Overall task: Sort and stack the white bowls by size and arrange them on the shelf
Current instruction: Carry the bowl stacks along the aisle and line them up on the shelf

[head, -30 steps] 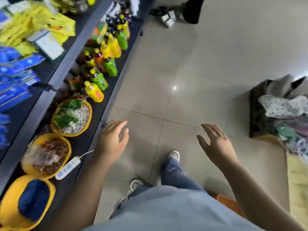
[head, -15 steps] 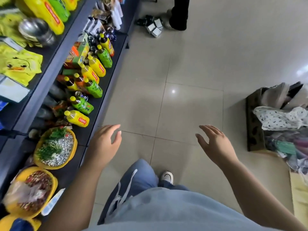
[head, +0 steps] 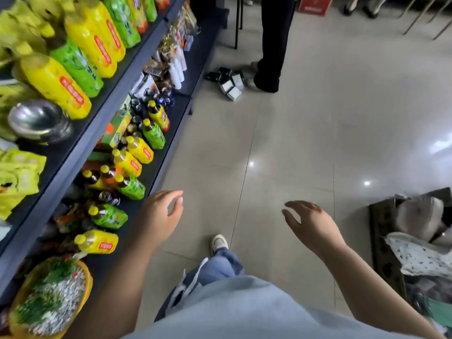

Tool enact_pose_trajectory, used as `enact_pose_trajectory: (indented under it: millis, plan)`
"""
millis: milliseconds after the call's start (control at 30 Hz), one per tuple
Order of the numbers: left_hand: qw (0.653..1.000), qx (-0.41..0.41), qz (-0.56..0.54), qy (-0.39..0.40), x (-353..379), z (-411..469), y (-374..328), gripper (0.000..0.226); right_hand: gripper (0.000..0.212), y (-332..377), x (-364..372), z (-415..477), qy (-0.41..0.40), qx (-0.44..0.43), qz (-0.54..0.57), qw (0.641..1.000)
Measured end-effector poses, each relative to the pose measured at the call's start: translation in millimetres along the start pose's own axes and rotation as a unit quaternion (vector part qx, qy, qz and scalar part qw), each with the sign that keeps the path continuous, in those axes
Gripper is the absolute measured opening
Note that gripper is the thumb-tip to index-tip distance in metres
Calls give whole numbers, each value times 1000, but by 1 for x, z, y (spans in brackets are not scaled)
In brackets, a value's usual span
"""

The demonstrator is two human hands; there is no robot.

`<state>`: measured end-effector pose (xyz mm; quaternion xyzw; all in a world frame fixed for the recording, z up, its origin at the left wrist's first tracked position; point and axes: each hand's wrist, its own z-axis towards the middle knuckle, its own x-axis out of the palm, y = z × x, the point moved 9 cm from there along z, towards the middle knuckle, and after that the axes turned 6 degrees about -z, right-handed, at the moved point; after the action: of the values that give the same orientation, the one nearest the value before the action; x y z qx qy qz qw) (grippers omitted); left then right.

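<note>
One head-worn camera looks forward and down; shelf [head: 80, 143] at left, floor [head: 318, 118] ahead.

Hands seen: two, left hand [head: 159, 216] and right hand [head: 310, 223]. Small yellow-capped bottles [head: 127, 163] on lower shelf [head: 156, 174], left of left hand: nine counted, being four yellow-labelled [head: 140, 149], three green-labelled [head: 154, 135], two darker ones [head: 94, 178] behind. Metal bowl [head: 39, 121]: one, well up-left of left hand. Yellow basket [head: 89, 282]: one, below left hand. White shoe [head: 219, 243]: one, between hands. Large bottles [head: 53, 86] beyond bowl were blurred; number could not be told.
</note>
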<state>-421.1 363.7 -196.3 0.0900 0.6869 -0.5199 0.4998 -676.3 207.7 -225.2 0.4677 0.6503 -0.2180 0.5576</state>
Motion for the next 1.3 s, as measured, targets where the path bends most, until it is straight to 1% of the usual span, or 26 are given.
enact_pose_trajectory:
  millis: [100,133,233,300,400,533,700,833,933,1000,1067,1133,1200,1300]
  plan:
    - [999,33,1,13,-4,58,-6,45,35,19,-23,50,-8,-12,-13,1000]
    - [999,31,3,10,-7,77,-4,44,35,24,-30,68,-12,-14,-13,1000]
    - [1000,0,9,-1,-15,117,2,32,35,40,-46,115,-19,-25,-6,999]
    - [1000,-11,13,-16,-22,140,4,30,34,53,-54,147,-20,-44,-7,999]
    - [999,-26,20,-33,-30,174,10,35,34,73,-68,198,-32,-79,-3,996]
    - [996,-63,25,-55,-40,219,23,35,35,104,-83,271,-31,-132,-16,991]
    - [986,-128,30,-101,-55,278,35,39,34,159,-115,371,-28,-232,-17,972]
    - [973,-159,52,-162,-79,323,25,40,37,220,-156,432,-37,-341,-13,939]
    - [961,-181,33,-208,-102,353,21,25,38,266,-181,469,-37,-410,-20,911]
    - [957,-164,42,-234,-124,371,15,25,30,308,-201,481,-66,-478,-7,876]
    - [952,-167,64,-249,-150,385,14,34,24,351,-218,490,-94,-538,-3,838]
    - [941,-175,87,-275,-182,398,15,38,29,395,-233,499,-106,-580,-2,808]
    - [931,-159,112,-307,-214,413,14,38,33,438,-249,503,-121,-616,-3,779]
    - [915,-130,129,-360,-269,438,15,34,44,499,-277,509,-142,-639,20,755]
